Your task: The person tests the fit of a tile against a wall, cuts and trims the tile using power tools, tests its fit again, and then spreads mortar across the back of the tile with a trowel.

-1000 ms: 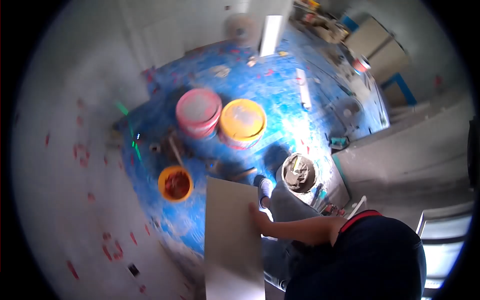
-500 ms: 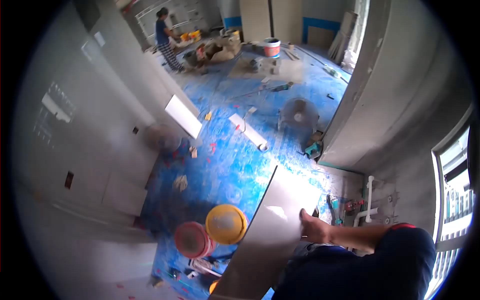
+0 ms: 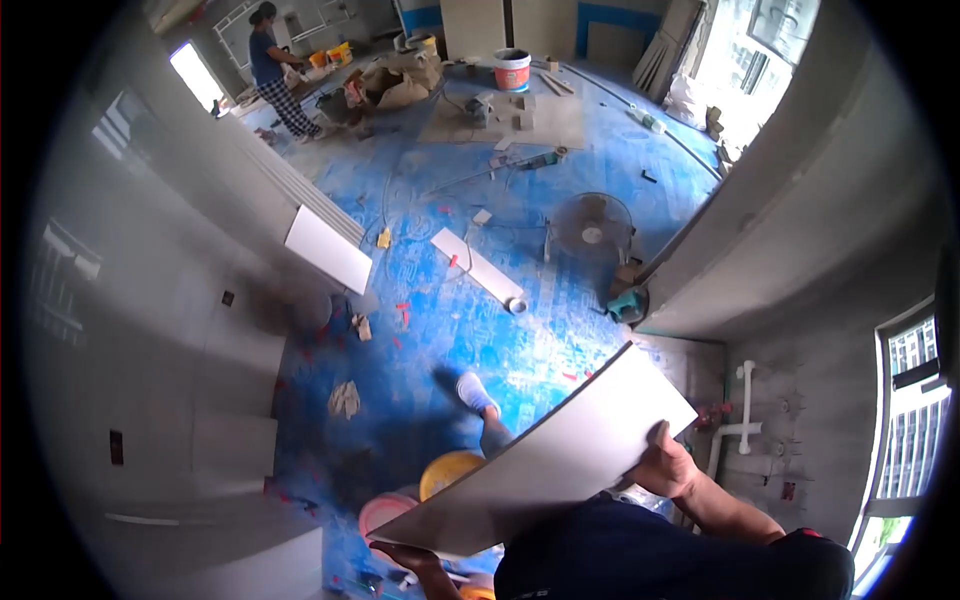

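Note:
A large, pale rectangular tile (image 3: 540,465) is held tilted in front of my body, its dark edge facing the floor ahead. My right hand (image 3: 665,462) grips the edge nearest me toward the right end, thumb on the upper face and fingers mostly hidden behind. At the lower left corner my left hand (image 3: 408,556) supports the tile from below, with its fingers partly hidden. Beneath the tile, a pink-red bucket (image 3: 378,512) and a yellow bucket (image 3: 445,472) are partly covered.
My shoe (image 3: 476,392) is on the blue floor covering (image 3: 420,350). Ahead lie a narrow white strip (image 3: 475,265) and a standing fan (image 3: 592,232). A white panel (image 3: 328,248) leans left. Pipes (image 3: 746,400) line the right wall. Another person (image 3: 275,75) stands far back.
The tile has swung from a steep slant to a flatter diagonal, its far end moving right. My left hand now shows at its lower corner, and my foot has come into view.

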A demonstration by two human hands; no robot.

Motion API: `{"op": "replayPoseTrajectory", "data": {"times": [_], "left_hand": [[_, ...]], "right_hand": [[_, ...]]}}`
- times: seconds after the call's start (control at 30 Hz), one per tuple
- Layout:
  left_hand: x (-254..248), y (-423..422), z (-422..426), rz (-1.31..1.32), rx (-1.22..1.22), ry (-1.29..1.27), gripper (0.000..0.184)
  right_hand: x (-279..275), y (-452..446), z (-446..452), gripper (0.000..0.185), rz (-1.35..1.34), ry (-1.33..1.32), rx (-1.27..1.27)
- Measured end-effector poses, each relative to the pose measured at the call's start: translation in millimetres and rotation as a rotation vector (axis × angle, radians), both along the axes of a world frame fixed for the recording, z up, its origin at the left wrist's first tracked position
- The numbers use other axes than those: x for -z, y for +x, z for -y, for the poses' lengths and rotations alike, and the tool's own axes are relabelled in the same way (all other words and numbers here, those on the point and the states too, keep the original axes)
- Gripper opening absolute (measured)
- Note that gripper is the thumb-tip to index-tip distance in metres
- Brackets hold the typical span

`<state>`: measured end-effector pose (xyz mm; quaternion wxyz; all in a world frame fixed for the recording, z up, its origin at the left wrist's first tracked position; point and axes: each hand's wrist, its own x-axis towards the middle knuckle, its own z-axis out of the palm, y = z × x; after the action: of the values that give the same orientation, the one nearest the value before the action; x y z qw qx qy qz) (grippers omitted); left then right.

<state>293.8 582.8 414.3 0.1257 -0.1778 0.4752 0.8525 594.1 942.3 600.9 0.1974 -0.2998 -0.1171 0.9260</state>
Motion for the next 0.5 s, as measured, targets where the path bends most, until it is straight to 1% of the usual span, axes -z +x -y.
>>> {"op": "replayPoseTrajectory", "data": {"times": [0.03, 0.07, 0.13, 0.17, 0.2, 0.23, 0.3, 0.33, 0.4, 0.43, 0.47, 0.5], "left_hand": [[-17.1, -24.2, -27.5, -0.191, 0.29, -0.06, 0.079], [-3.1, -56.7, -48.7, -0.191, 0.301, -0.046, 0.079], [24.5, -123.6, -85.6, -0.192, 0.195, -0.288, 0.085], [31.9, -164.6, -109.7, -0.186, 0.218, -0.28, 0.085], [25.1, -196.6, -132.1, -0.082, 0.218, -0.21, 0.086], [13.2, -222.4, -153.4, 0.026, 0.206, -0.141, 0.086], [-17.5, -280.6, -188.7, 0.2, 0.19, -0.025, 0.087], [-22.4, -309.3, -197.7, 0.182, 0.209, -0.042, 0.087], [-24.6, -371.5, -218.0, 0.063, 0.298, 0.028, 0.086], [-35.0, -399.0, -240.0, 0.036, 0.321, 0.019, 0.086], [-48.1, -420.6, -267.7, 0.013, 0.385, -0.005, 0.087], [-59.4, -443.4, -294.9, -0.008, 0.449, -0.029, 0.088]], "right_hand": [[4.5, -25.9, -14.2, 0.101, -0.008, 0.036, 0.027], [1.5, -58.9, -31.4, 0.1, 0.004, 0.075, 0.052], [16.7, -119.0, -71.4, 0.1, -0.005, 0.055, 0.005], [23.2, -153.5, -91.3, 0.1, 0.007, 0.052, 0.01], [25.7, -183.3, -111.5, 0.101, 0.032, 0.046, 0.006], [27.1, -210.3, -130.4, 0.101, 0.069, 0.014, 0.027], [3.9, -262.8, -168.1, 0.095, 0.059, 0.005, 0.051], [-6.8, -282.5, -180.2, 0.093, 0.038, 0.005, 0.051], [-11.8, -299.3, -207.0, 0.086, -0.028, 0.055, 0.072], [-5.2, -294.7, -218.5, 0.079, -0.092, 0.071, 0.087], [-19.1, -301.8, -237.4, 0.073, -0.087, 0.121, 0.076], [-17.4, -306.4, -255.8, 0.074, -0.226, 0.204, 0.132]]}}
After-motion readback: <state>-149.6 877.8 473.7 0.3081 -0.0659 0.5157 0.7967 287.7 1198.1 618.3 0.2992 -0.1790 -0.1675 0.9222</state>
